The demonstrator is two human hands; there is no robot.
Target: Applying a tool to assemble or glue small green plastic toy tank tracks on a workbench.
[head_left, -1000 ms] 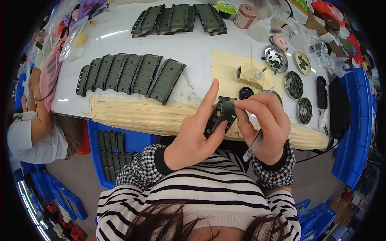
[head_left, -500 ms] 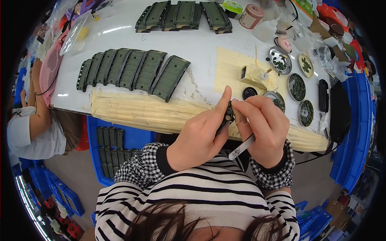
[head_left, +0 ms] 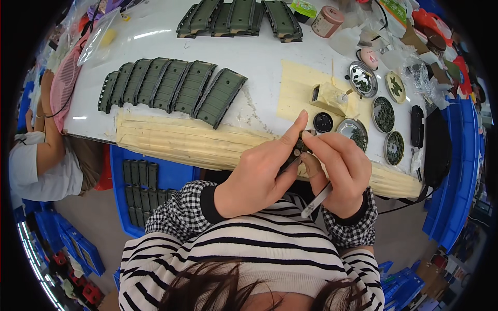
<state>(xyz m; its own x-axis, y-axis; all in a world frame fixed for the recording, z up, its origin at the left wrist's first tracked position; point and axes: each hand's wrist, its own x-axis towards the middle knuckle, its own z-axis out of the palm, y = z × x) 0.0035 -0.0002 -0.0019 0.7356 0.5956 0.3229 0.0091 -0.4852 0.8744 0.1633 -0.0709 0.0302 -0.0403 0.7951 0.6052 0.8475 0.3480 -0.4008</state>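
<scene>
My left hand (head_left: 255,176) is closed round a small dark green part (head_left: 298,151), its thumb pointing up along the side. Most of that part is hidden by the fingers, and its kind does not show. My right hand (head_left: 343,173) pinches at the part's upper end with thumb and forefinger. Against the right palm lies a pair of metal tweezers (head_left: 317,200), one end sticking out toward my body. Just beyond the hands are a round black cap (head_left: 322,122) and a metal dish of small green pieces (head_left: 353,133).
Curved green panels (head_left: 176,85) lie in a row on the white table, more (head_left: 241,18) at the back. Several dishes (head_left: 384,115) of green bits stand right, near a tape-wrapped block (head_left: 329,98). A blue bin (head_left: 174,178) is below left; another person's arm (head_left: 49,114) is far left.
Both hands have shifted very slightly, still together on the dark green part. The tweezers' free end has moved a little to the right and down.
</scene>
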